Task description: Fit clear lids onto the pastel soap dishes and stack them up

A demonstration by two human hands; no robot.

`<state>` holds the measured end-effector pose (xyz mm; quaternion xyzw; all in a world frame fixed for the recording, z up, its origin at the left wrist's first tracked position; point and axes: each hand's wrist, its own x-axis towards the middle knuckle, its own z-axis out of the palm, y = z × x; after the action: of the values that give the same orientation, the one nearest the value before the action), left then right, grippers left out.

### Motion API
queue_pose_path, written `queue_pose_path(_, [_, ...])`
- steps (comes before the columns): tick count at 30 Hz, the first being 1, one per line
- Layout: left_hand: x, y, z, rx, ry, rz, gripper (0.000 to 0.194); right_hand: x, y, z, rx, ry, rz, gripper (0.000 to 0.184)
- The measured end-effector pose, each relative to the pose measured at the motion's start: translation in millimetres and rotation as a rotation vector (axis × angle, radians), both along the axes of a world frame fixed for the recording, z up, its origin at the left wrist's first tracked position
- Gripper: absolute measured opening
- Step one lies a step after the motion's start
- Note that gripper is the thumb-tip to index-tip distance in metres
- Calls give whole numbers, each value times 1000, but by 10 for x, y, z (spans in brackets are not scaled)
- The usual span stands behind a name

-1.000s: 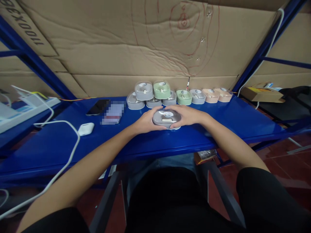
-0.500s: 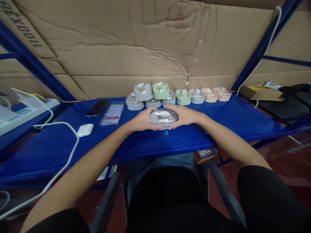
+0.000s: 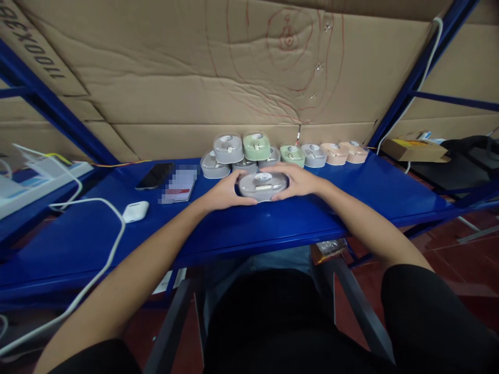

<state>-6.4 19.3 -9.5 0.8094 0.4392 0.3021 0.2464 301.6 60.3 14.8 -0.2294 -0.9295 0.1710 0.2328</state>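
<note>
Between my two hands is a grey oval box with a clear lid (image 3: pixel 263 187), a round label and a small pale piece on its top. My left hand (image 3: pixel 228 191) is closed round its left end, thumb along the front. At the other end, my right hand (image 3: pixel 298 182) grips it, thumb at the front and fingers behind. The box looks slightly raised and tilted over the blue table; its underside is hidden. Behind it stand similar grey boxes (image 3: pixel 228 149), and a green box (image 3: pixel 256 146) rests on top of the lower ones.
Farther right, a row holds a green box (image 3: pixel 292 155), a grey box (image 3: pixel 314 155) and two peach boxes (image 3: pixel 334 154). Two phones (image 3: pixel 155 176) and a white earphone case (image 3: pixel 135 211) lie on the blue table (image 3: pixel 249 228). A white cable (image 3: pixel 117 234) crosses the left side.
The grey box has risen slightly, and its right end has come up with my right hand. Both hands keep their hold. The view has shifted a little.
</note>
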Motion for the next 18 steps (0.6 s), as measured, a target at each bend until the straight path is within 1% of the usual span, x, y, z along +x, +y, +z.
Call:
queue_pose_path(2, [-5, -3, 1, -7, -84, -6, 99, 166, 19, 191, 7, 43, -65, 91])
queue_pose_path(3, [-10, -5, 1, -12, -108, 5, 97, 276, 47, 291, 19, 76, -132, 92])
queue_pose_path(5, [-18, -10, -2, -14, -107, 41, 90, 535, 147, 460, 82, 163, -356, 94])
queue_pose_path(7, [-20, -11, -9, -6, -72, 66, 83, 832, 303, 543, 195, 262, -641, 92])
queue_pose_path(8, [-17, -10, -15, -4, -52, 67, 80, 987, 393, 544, 255, 314, -777, 89])
queue_pose_path(10, [-10, -4, -25, 2, -14, 55, 75, 1289, 564, 469, 343, 393, -1017, 82])
queue_pose_path(11, [-5, -1, -29, 5, 0, 47, 73, 1428, 633, 404, 360, 418, -1136, 83])
queue_pose_path(13, [0, 4, -31, 8, 19, 36, 70, 1660, 722, 256, 320, 422, -1347, 87])
queue_pose_path(15, [2, 4, -24, 7, 33, 40, 71, 1811, 752, 131, 245, 391, -1470, 88])
queue_pose_path(18, [0, -2, -6, -4, 57, 49, 73, 1887, 754, 38, 158, 283, -1517, 84])
